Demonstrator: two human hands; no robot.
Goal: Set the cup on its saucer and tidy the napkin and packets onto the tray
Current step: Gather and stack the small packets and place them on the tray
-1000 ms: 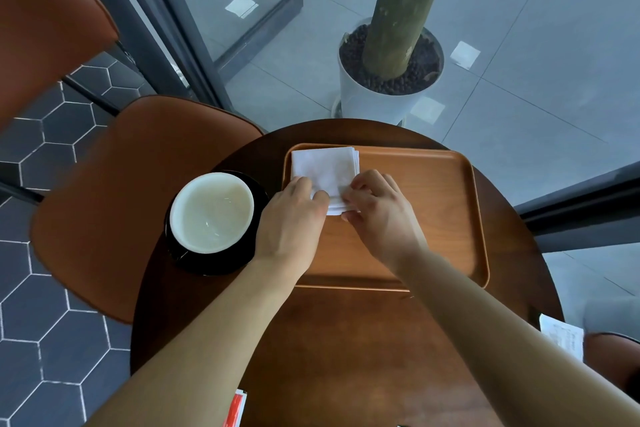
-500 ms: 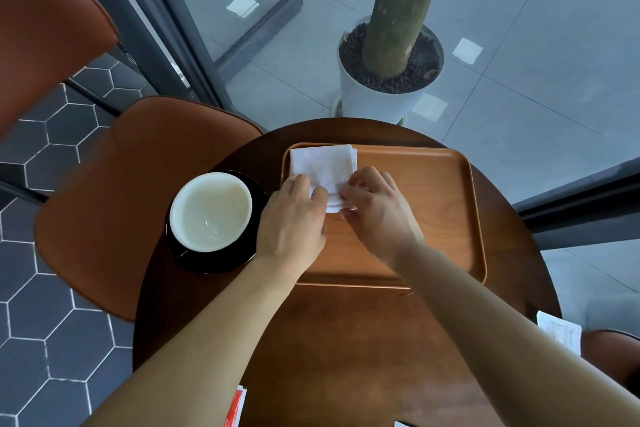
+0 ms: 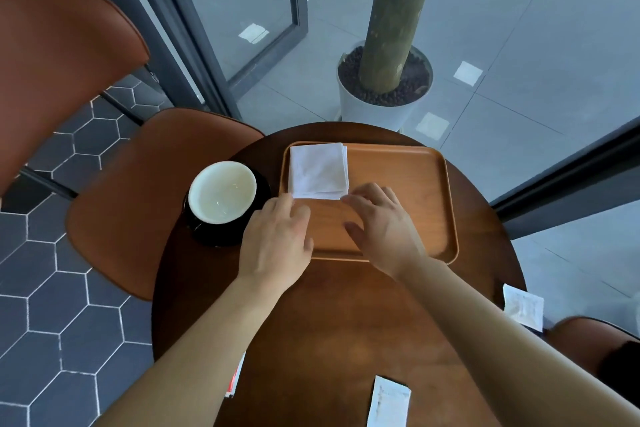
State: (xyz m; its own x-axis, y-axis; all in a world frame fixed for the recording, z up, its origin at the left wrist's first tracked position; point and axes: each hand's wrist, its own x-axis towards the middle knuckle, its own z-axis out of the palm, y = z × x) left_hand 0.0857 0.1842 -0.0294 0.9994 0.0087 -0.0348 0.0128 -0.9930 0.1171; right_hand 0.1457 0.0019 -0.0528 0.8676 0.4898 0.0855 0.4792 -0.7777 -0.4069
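Observation:
A folded white napkin [image 3: 318, 170] lies flat in the far left corner of the wooden tray [image 3: 408, 184]. My left hand [image 3: 277, 243] hovers just below it at the tray's left rim, fingers loose and holding nothing. My right hand [image 3: 381, 225] is over the tray's middle, fingers spread, its tips near the napkin's near right corner. A white cup [image 3: 223, 191] stands on a black saucer [image 3: 207, 236] left of the tray. One white packet [image 3: 388, 402] lies near the table's front edge, another [image 3: 523, 310] at the right edge. A red and white packet [image 3: 235, 380] peeks out beside my left forearm.
The round dark wooden table [image 3: 346, 322] carries everything. Brown chairs [image 3: 145, 204] stand at the left, and another chair edge [image 3: 595, 343] is at the lower right. A white planter [image 3: 381, 107] with a trunk stands behind the glass beyond the table.
Both hands have let go of the napkin and drawn back toward me, uncovering it fully. The napkin stays flat on the tray. The view has tilted down, showing more packets.

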